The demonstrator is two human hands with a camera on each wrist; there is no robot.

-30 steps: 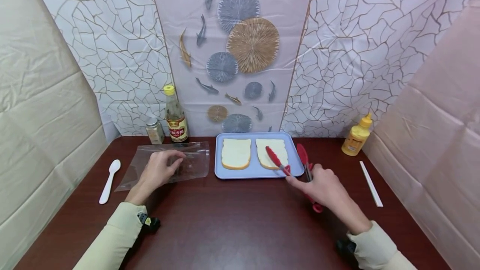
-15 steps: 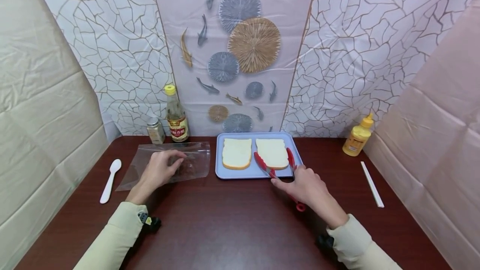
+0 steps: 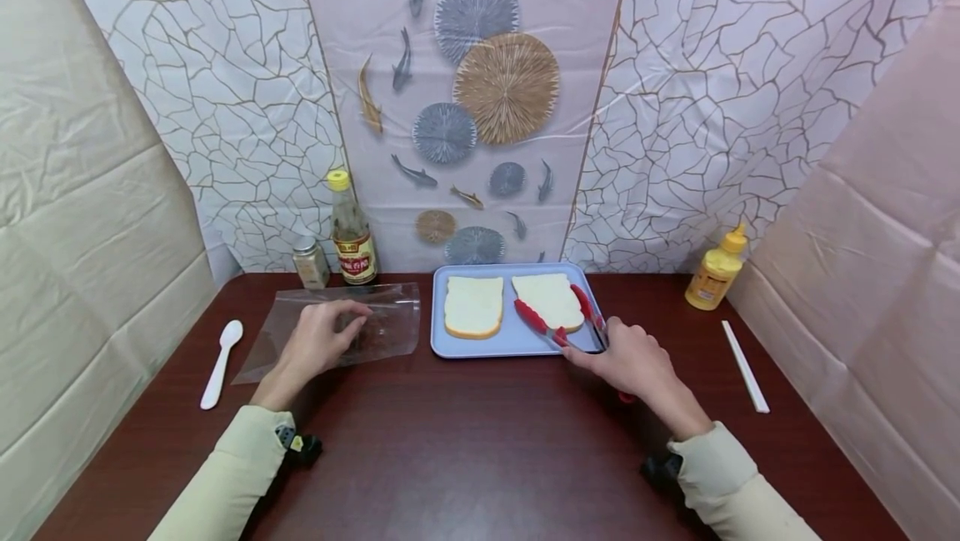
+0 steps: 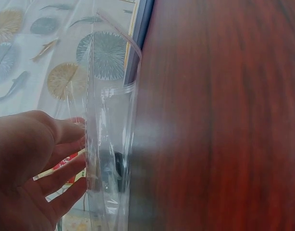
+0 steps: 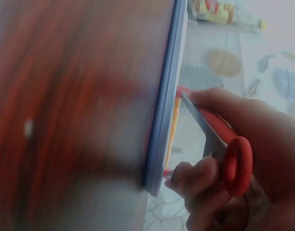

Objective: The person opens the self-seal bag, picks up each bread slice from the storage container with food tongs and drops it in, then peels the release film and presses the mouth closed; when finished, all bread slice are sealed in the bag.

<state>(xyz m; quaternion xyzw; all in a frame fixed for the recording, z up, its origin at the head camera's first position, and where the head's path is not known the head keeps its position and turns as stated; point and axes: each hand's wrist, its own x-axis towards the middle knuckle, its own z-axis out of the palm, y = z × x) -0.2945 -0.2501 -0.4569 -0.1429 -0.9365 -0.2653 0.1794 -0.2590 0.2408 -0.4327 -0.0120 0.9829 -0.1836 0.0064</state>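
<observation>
My right hand (image 3: 636, 364) grips red-tipped tongs (image 3: 532, 318), whose spread arms straddle the right bread slice (image 3: 549, 299). That slice sits slightly turned on a light blue tray (image 3: 510, 348). A second bread slice (image 3: 473, 308) lies flat on the tray's left half. In the right wrist view, the fingers curl round the metal handles of the tongs (image 5: 211, 130). At left, my left hand (image 3: 321, 344) pinches the upper film of a clear plastic bag (image 3: 393, 328) with thumb and fingertips. The left wrist view has this plastic bag (image 4: 114, 120) standing slightly off the table.
Behind the bag stand a spice jar (image 3: 311, 263) and a yellow-capped sauce bottle (image 3: 352, 232). A white spoon (image 3: 222, 363) lies far left. On the right are a yellow squeeze bottle (image 3: 716, 271) and a white stick (image 3: 744, 368). Fabric walls surround the dark table (image 3: 465, 449).
The tongs have moved left from beside the tray to round the right bread slice, then slightly back right. That slice has turned a little. My left hand has stayed in place.
</observation>
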